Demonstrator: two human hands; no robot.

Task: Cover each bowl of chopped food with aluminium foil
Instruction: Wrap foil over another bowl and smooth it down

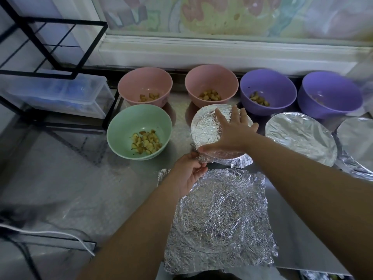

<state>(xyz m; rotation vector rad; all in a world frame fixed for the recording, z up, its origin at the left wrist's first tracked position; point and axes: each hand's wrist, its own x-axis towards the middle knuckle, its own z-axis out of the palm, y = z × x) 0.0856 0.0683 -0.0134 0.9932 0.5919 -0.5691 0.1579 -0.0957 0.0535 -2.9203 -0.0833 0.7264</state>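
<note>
Head view: the right hand (232,136) lies flat, fingers spread, on the foil-topped bowl (205,126) mid-worktop, while the left hand (189,172) pinches its near-left foil skirt (228,161); best to press firmly and crimp snugly under the rim.

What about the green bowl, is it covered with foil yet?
No, the green bowl is uncovered, with chopped food showing inside.

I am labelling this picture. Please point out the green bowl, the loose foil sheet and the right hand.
green bowl (129,122), head view, bare inner wall.
loose foil sheet (220,219), head view, its crinkled middle.
right hand (232,134), head view, back of the hand.
</note>
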